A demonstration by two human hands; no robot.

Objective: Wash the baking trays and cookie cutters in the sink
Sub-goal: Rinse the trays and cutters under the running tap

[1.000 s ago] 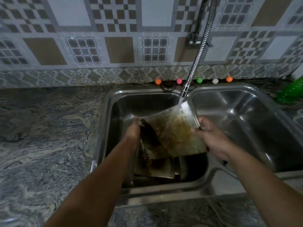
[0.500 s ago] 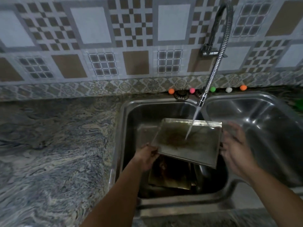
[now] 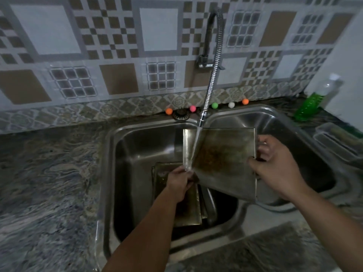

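Since half a second ago, our grease-stained rectangular metal baking tray point(image 3: 225, 160) tips from near-flat to steeply tilted, its browned face toward us, and its right edge now meets our right hand.

Item: right hand point(image 3: 275, 165), fingers curled over that tray's right edge, thumb on the stained face, gripping it above the divider of the stainless-steel double sink point(image 3: 275, 118).

Item: left hand point(image 3: 179, 181), fingers closed on the tray's lower left corner, directly under the water stream point(image 3: 193, 150).

Item: flexible coiled chrome faucet hose point(image 3: 213, 75), nozzle just above the tray's top edge.

Item: further dirty trays point(image 3: 188, 209), stacked in the left basin beneath our left hand.

Item: five small coloured balls point(image 3: 214, 105), in a row behind the sink.

Item: green liquid bottle point(image 3: 312, 101), on the speckled stone countertop point(image 3: 49, 173) at far right.
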